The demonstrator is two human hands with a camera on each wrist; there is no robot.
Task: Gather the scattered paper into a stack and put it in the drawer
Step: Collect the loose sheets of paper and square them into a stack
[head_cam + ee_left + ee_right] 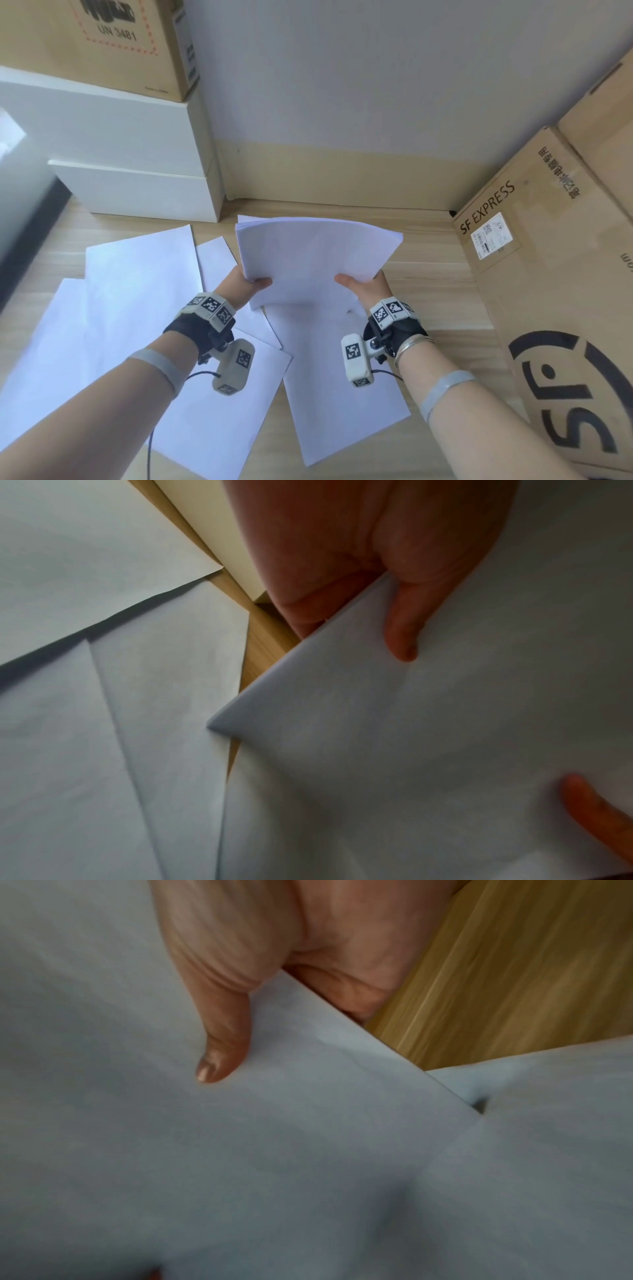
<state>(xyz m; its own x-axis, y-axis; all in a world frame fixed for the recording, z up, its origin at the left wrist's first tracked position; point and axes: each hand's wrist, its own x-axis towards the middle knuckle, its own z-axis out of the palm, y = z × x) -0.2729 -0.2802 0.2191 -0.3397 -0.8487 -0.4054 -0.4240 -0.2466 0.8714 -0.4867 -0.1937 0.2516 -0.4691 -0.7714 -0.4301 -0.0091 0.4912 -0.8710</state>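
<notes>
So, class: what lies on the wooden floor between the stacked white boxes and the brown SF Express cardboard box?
In the head view, bare wooden floor mostly; the held white paper stack juts above that stretch, gripped by the left hand and right hand.

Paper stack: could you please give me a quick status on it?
Left hand and right hand both grip paper stack, lifted above desk. Loose sheets still scattered below. Drawer not in view.
</notes>
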